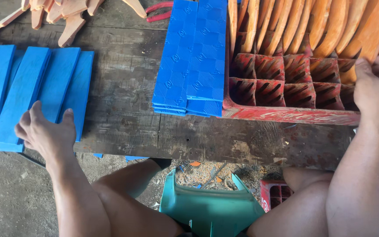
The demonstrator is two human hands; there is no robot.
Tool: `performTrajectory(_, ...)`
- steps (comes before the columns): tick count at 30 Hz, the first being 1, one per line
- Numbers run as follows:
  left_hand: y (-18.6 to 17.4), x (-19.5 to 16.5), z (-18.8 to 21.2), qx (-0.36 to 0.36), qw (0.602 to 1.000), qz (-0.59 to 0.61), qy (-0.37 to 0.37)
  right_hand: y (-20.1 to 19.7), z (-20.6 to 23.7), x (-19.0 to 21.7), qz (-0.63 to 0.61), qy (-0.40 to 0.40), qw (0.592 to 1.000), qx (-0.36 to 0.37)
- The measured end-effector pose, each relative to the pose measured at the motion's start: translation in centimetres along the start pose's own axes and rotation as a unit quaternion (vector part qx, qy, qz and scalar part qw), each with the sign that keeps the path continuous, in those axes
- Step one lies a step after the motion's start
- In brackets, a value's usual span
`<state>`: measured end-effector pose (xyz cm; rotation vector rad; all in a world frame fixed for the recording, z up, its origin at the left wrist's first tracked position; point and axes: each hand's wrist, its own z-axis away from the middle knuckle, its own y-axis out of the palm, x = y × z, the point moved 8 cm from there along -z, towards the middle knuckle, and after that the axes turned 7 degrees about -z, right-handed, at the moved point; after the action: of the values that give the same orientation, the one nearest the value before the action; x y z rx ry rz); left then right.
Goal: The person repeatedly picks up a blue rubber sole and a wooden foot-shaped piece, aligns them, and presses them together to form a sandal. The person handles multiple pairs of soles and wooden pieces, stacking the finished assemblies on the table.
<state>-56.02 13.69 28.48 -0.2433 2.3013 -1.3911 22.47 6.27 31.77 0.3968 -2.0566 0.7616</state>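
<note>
Head view had my left hand [44, 134] spread open on the smooth blue strips [31, 94] at the counter [123, 101] edge, while my right hand [377, 85] curled around orange wooden pieces [330, 26] in the red crate [286, 115]. Sorting step, I judged; next called for lifting one piece clear.

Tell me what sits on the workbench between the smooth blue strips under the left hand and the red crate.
In the head view, between the smooth blue strips and the red crate: bare dark workbench, then a stack of textured blue sheets against the crate.
</note>
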Motion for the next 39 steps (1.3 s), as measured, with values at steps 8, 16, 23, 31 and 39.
performTrajectory(8,2.0,2.6,-0.7,0.020,0.997,-0.067,-0.016,-0.2,-0.1,-0.9,0.027,-0.007,1.000,0.003)
performTrajectory(16,1.6,1.3,-0.7,-0.083,0.994,-0.071,0.020,-0.3,0.1,0.0,0.019,-0.010,1.000,0.008)
performTrajectory(23,-2.9,1.5,0.0,-0.183,0.981,0.023,0.059,-0.2,0.3,-0.1,0.012,0.002,1.000,0.024)
performTrajectory(31,-5.9,-3.8,5.1,-0.115,0.984,0.055,0.127,0.5,-0.4,-2.1,-0.048,0.013,0.997,0.054)
performTrajectory(39,-5.0,-13.8,11.8,-0.014,0.927,-0.088,0.365,-0.2,0.0,-2.0,-0.007,0.028,0.999,0.032)
